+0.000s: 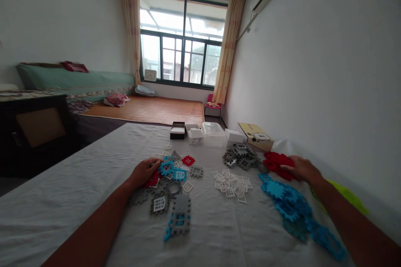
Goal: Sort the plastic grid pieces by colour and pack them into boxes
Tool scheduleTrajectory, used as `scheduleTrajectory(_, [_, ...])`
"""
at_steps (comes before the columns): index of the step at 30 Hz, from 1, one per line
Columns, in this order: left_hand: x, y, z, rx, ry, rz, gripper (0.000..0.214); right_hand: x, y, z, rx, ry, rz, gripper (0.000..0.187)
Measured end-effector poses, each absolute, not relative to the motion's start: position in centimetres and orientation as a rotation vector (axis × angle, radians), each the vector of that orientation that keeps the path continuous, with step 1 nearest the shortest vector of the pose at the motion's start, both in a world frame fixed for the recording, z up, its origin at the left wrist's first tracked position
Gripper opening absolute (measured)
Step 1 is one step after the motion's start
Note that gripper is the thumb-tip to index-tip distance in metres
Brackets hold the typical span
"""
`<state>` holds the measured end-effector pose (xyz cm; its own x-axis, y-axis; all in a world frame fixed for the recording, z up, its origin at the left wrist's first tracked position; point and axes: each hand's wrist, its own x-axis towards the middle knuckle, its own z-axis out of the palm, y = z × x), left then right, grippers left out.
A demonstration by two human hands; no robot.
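My left hand (145, 172) rests with curled fingers at the left edge of a mixed heap of interlocking plastic building pieces; what lies in the fingers is hard to make out. Beside its fingertips are blue pieces (167, 167), with a red piece (152, 180) under the hand. Closer to me lie a grey piece with a white window (159, 204) and a grey-and-blue joined panel (181, 217). On the right, my right hand (303, 168) is closed at the edge of a pile of red building pieces (277, 163), thumb and fingers touching them.
White window pieces (232, 184) lie mid-table, dark grey pieces (241, 157) behind them. Blue pieces (286, 196) and yellow-green pieces (347, 196) flank my right forearm. A black box (177, 134), clear plastic tub (213, 134), white box (234, 137) and yellow box (255, 135) line the far edge.
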<state>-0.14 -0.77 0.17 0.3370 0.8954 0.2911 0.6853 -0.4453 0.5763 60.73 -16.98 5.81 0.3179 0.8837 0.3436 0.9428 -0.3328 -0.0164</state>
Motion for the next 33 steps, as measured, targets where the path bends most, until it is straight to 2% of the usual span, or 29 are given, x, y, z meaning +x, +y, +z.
scheduleTrajectory(3, [-0.1,-0.9,0.1,2.26,1.391,0.859,0.045,56.2,-13.8,6.7,-2.167,-1.792,-0.466,0.041])
scheduleTrajectory(9, [0.0,-1.0,-0.1,2.252,1.406,0.876,0.04,37.9,-9.6,5.1,-1.54,-2.245,0.015,0.031])
scheduleTrajectory(14, [-0.2,-0.7,-0.7,2.274,1.39,0.888,0.041,28.6,-6.2,2.6,-1.413,-2.289,0.085,0.03])
scheduleTrajectory(22, [-0.1,-0.4,-0.9,2.266,1.403,0.885,0.037,25.6,-5.2,1.7,-1.442,-2.285,0.142,0.013])
scheduleTrajectory(28, [-0.1,-0.5,-0.8,2.232,1.382,0.888,0.038,27.3,-6.2,3.2,-1.552,-2.111,0.118,0.026])
scheduleTrajectory(33, [0.0,-0.8,-0.3,2.238,1.376,0.876,0.039,31.3,-9.2,4.5,-1.558,-2.043,0.257,0.034])
